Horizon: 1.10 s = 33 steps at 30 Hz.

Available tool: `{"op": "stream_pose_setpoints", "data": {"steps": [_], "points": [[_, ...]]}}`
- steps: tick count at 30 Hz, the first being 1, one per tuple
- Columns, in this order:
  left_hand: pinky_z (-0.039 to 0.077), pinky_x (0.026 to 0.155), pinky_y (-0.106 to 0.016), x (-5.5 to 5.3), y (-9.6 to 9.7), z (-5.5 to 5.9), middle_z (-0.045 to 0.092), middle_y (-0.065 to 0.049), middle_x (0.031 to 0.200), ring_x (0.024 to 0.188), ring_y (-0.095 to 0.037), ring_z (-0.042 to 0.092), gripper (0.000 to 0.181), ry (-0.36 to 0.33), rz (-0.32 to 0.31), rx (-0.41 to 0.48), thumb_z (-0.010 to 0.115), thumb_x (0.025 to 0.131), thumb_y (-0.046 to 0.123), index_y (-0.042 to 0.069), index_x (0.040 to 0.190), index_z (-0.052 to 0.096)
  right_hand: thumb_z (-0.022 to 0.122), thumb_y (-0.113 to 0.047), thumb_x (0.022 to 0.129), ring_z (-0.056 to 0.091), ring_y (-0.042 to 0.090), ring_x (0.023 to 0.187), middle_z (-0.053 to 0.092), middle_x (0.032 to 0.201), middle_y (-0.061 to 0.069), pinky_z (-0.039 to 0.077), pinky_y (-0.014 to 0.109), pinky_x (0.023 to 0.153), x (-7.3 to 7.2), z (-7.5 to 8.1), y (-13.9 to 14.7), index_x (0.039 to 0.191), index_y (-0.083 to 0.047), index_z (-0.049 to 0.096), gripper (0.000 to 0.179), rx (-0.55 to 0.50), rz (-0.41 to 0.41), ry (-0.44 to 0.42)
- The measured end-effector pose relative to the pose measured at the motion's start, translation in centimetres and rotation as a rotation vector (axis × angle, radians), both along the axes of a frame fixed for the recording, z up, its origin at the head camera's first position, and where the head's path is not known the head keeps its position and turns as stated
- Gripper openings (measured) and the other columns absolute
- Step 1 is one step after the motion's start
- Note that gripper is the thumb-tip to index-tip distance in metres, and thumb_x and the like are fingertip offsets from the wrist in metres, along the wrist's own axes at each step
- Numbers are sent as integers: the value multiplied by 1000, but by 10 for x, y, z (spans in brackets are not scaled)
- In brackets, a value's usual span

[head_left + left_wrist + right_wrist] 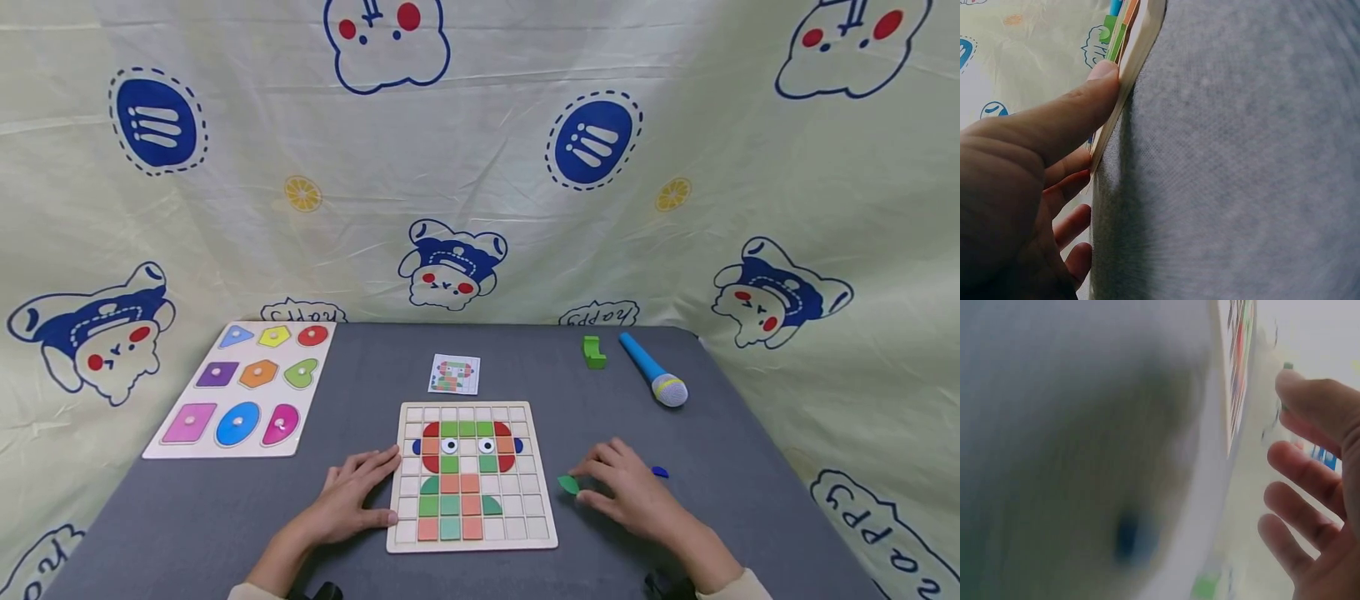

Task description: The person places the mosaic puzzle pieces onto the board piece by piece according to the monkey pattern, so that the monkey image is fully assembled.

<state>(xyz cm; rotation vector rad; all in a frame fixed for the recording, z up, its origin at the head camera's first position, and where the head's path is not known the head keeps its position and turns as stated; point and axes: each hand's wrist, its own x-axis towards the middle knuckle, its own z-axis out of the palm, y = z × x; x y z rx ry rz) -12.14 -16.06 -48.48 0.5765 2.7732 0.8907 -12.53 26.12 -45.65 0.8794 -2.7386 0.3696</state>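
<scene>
A pale square grid board (517,533) lies in the middle of the table, bearing colored tiles in the form of a figure with two eye tiles (449,446). Against the board's left edge rests my left hand (348,492), thumb and fingertips touching the rim; the left wrist view shows the thumb (1079,112) on that edge. To the right of the board, my right hand (630,487) pinches a green leaf-shaped tile (567,484) between thumb and finger, apart from the board. Just beyond that hand lies a dark blue tile (660,472), partly hidden.
Behind the board lies a small picture card (453,387) with a similar figure. A white shape-puzzle board (168,450) sits at the far left. At the back right are a green block (593,353) and a blue toy microphone (643,360). A patterned cloth (495,167) hangs behind the table.
</scene>
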Motion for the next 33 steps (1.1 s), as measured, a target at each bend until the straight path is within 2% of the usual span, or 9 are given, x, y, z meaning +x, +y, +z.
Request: {"op": "stream_pose_setpoints", "data": {"steps": [9,19,25,33], "points": [[26,86,-44,-1,-1,2,35,-2,152,135,-32,30,84,-1,-5,-7,73,74,51,15,144,41,74,-40,79,41,1,89,56,93,-15,42,25,76,12,-2,-81,98,-28,70,23,-1,102,-48],[27,85,-43,-1,-2,-1,36,-2,152,134,-32,32,82,26,-20,-11,71,76,51,14,143,42,72,-42,79,42,5,86,55,88,-13,41,23,78,20,-9,-156,95,-28,71,21,21,227,7],[28,84,-41,0,-1,-2,38,-3,151,133,-32,33,80,51,-34,-1,71,77,49,13,142,43,72,-44,79,42,7,87,55,90,-12,38,22,74,22,-11,-182,93,-31,70,19,79,261,36],[28,84,-41,2,-2,-2,37,-3,151,134,-33,33,75,59,-36,-5,70,80,44,13,142,43,71,-45,79,41,8,88,55,91,-10,36,22,72,20,-13,-195,94,-31,71,21,93,258,24]]}}
